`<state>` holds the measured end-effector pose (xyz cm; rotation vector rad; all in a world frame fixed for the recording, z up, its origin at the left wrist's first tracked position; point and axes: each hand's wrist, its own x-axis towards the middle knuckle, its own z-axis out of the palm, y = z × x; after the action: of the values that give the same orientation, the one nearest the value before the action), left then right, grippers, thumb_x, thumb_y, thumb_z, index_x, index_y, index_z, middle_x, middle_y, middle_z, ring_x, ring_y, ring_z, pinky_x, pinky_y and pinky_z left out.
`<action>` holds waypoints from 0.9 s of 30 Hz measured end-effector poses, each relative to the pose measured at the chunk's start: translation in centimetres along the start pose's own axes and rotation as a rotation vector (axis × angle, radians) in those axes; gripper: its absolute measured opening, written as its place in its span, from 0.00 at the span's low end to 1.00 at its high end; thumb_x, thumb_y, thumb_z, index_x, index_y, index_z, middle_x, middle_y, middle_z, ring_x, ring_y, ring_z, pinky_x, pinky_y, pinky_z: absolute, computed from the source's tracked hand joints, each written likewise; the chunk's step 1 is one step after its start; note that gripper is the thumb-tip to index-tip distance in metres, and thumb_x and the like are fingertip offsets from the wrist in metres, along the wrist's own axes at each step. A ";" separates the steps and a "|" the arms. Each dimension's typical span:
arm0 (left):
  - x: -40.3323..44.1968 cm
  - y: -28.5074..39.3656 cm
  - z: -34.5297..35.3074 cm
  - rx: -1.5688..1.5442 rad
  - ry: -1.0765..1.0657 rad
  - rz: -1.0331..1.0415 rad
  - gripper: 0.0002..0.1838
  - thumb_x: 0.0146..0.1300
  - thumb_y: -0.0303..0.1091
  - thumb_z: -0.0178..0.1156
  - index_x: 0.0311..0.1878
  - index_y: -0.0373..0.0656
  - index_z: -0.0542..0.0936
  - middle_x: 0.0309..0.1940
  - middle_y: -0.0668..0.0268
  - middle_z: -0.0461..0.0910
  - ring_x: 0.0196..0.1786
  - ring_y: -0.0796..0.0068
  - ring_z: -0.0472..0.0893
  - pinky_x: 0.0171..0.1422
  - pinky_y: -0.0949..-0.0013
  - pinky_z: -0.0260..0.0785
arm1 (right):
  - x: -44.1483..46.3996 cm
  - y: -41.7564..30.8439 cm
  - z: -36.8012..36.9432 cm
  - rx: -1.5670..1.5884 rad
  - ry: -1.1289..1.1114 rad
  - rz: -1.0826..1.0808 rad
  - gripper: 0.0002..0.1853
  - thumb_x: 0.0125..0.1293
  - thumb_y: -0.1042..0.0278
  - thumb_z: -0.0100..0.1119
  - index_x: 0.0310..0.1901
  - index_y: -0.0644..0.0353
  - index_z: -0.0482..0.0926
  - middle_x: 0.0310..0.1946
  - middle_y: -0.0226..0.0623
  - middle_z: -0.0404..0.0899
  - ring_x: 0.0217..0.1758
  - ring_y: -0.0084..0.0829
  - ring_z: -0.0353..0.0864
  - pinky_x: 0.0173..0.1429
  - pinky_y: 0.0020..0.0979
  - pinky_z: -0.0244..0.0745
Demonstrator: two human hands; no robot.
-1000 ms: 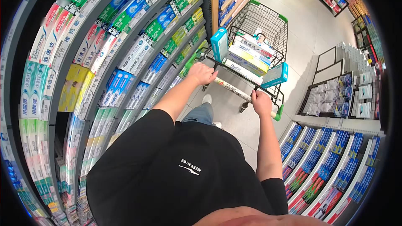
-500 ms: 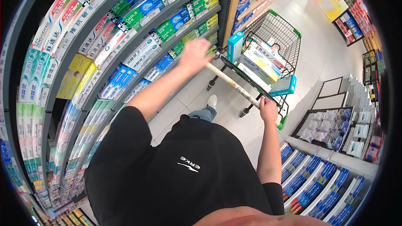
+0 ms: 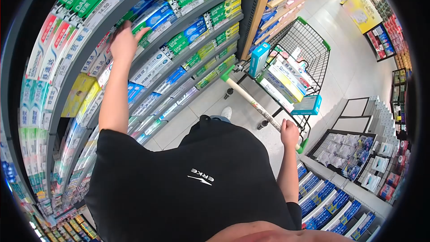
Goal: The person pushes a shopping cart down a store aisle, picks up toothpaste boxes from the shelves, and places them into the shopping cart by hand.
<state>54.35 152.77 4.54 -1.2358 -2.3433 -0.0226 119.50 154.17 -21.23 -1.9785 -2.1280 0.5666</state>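
My left hand (image 3: 125,40) reaches to the shelf on the left, its fingers apart at a row of green Darlie toothpaste boxes; the fingertips partly overlap the boxes. My right hand (image 3: 290,133) is closed round the right end of the cart handle (image 3: 251,103). Beyond the handle stands the wire shopping cart (image 3: 309,36). Several toothpaste boxes (image 3: 286,78) lie in a stack near its handle end. One teal box (image 3: 259,59) stands upright left of the stack, and another teal box (image 3: 307,105) lies to its right.
Curved shelves (image 3: 148,40) full of toothpaste boxes line the left side. A wooden-edged rack (image 3: 258,13) stands behind them. At the right are a wire display of packets (image 3: 342,150) and a low shelf of blue boxes (image 3: 329,201). Tiled floor (image 3: 197,107) shows beneath the cart.
My left hand has left the cart handle and moved leftward to the shelf, opening. My right hand has stayed on the handle. The cart appears farther right in view.
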 end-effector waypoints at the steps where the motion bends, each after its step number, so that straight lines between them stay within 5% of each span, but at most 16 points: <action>1: -0.2 0.5 -1.0 -0.059 -0.129 -0.122 0.42 0.67 0.78 0.61 0.55 0.42 0.82 0.45 0.48 0.90 0.50 0.42 0.90 0.52 0.45 0.82 | 0.1 -0.1 0.0 -0.006 -0.003 0.015 0.26 0.80 0.49 0.56 0.29 0.63 0.79 0.30 0.56 0.82 0.37 0.61 0.83 0.44 0.59 0.75; 2: -0.8 0.3 -1.1 -0.027 -0.002 -0.066 0.42 0.66 0.78 0.62 0.55 0.41 0.81 0.38 0.48 0.90 0.42 0.39 0.90 0.44 0.44 0.82 | 0.3 -0.2 0.0 -0.013 -0.005 0.000 0.24 0.80 0.50 0.57 0.29 0.62 0.79 0.31 0.52 0.83 0.37 0.59 0.84 0.43 0.57 0.76; 5: -2.8 1.3 -1.7 -0.178 0.267 0.066 0.35 0.62 0.66 0.76 0.54 0.41 0.85 0.41 0.51 0.91 0.45 0.45 0.90 0.48 0.47 0.81 | 0.7 -0.1 -0.1 -0.012 0.001 0.000 0.21 0.79 0.51 0.60 0.31 0.60 0.80 0.33 0.48 0.84 0.37 0.56 0.85 0.43 0.54 0.78; 9: -6.5 6.1 0.8 -0.572 0.087 0.237 0.32 0.55 0.51 0.85 0.54 0.38 0.84 0.45 0.51 0.88 0.48 0.46 0.86 0.53 0.49 0.78 | 0.7 -0.3 -0.2 0.178 0.090 -0.043 0.12 0.74 0.58 0.70 0.49 0.55 0.84 0.43 0.39 0.88 0.37 0.40 0.88 0.44 0.40 0.83; 10: -7.5 8.2 1.7 -0.620 0.036 0.340 0.33 0.53 0.50 0.86 0.54 0.39 0.84 0.45 0.52 0.88 0.48 0.47 0.86 0.54 0.49 0.77 | 0.7 -0.4 -0.2 0.218 0.129 -0.082 0.17 0.73 0.59 0.72 0.57 0.56 0.83 0.49 0.39 0.88 0.37 0.39 0.87 0.45 0.39 0.84; 13: -10.4 15.6 4.3 -0.786 -0.071 0.636 0.33 0.51 0.51 0.86 0.54 0.40 0.85 0.45 0.56 0.88 0.47 0.50 0.86 0.55 0.52 0.76 | 1.4 -4.3 -3.2 0.270 0.142 -0.234 0.37 0.64 0.63 0.80 0.73 0.57 0.77 0.68 0.47 0.80 0.68 0.51 0.82 0.67 0.43 0.82; 16: -12.7 22.4 5.7 -0.924 -0.215 0.863 0.34 0.52 0.54 0.84 0.54 0.41 0.84 0.45 0.60 0.88 0.48 0.54 0.86 0.54 0.54 0.75 | 2.1 -10.3 -7.3 0.334 0.011 -0.302 0.49 0.61 0.55 0.83 0.82 0.52 0.67 0.73 0.45 0.75 0.70 0.51 0.82 0.68 0.45 0.82; 19: -14.5 27.8 6.4 -1.007 -0.279 0.980 0.33 0.53 0.55 0.83 0.52 0.41 0.84 0.43 0.61 0.88 0.48 0.55 0.86 0.54 0.54 0.75 | 3.4 -12.7 -8.5 0.240 -0.072 -0.410 0.48 0.60 0.54 0.84 0.81 0.50 0.70 0.73 0.41 0.75 0.62 0.46 0.85 0.55 0.42 0.86; 23: -13.8 31.7 7.0 -1.028 -0.270 1.059 0.35 0.56 0.58 0.81 0.57 0.42 0.82 0.48 0.62 0.87 0.53 0.57 0.85 0.60 0.53 0.72 | 5.7 -10.6 -6.7 0.187 -0.097 -0.313 0.32 0.66 0.56 0.78 0.70 0.51 0.78 0.60 0.40 0.85 0.57 0.49 0.88 0.58 0.46 0.84; 27: -13.0 33.4 9.2 -0.942 -0.020 0.803 0.41 0.61 0.64 0.77 0.66 0.41 0.78 0.56 0.59 0.84 0.59 0.55 0.81 0.66 0.53 0.69 | 9.1 -7.0 -5.8 0.162 0.098 -0.188 0.27 0.70 0.53 0.74 0.66 0.54 0.80 0.59 0.41 0.86 0.58 0.51 0.88 0.58 0.46 0.85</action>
<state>82.76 164.62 -15.93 -2.5199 -1.6621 -0.9138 114.36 163.73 -14.31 -1.6657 -2.1066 0.5756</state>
